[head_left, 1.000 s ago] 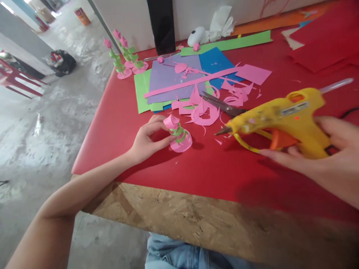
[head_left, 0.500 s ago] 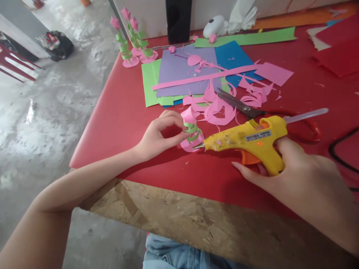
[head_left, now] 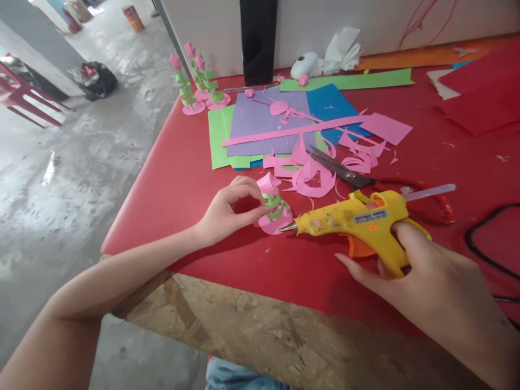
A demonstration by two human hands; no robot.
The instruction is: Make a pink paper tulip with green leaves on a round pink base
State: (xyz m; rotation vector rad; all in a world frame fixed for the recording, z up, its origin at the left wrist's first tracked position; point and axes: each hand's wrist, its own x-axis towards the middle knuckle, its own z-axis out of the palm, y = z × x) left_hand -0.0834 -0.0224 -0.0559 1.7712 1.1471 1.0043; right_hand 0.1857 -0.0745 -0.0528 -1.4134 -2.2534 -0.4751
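Between thumb and fingertips, my left hand (head_left: pixel 233 208) pinches the green curled stem of a paper flower (head_left: pixel 268 184). The flower stands upright, with a pink bloom on top and a round pink base (head_left: pixel 271 223). My right hand (head_left: pixel 430 265) grips a yellow hot glue gun (head_left: pixel 345 216) by its handle. Its metal nozzle is beside the right edge of the pink base; I cannot tell whether they touch. A clear glue stick (head_left: pixel 431 192) pokes out of the gun's back, and a small red light glows on its side.
Behind the gun lie open scissors (head_left: pixel 349 174) among pink paper scraps (head_left: pixel 312 179). Purple (head_left: pixel 264 119), blue and green sheets are stacked beyond. Several finished paper flowers (head_left: pixel 193 103) stand at the far left corner. A black cable (head_left: pixel 471 233) curves at right; red sheets (head_left: pixel 483 97) lie behind.
The view has tilted up slightly, so things sit lower in the picture. Both hands keep their holds, and the nozzle stays by the flower's base.
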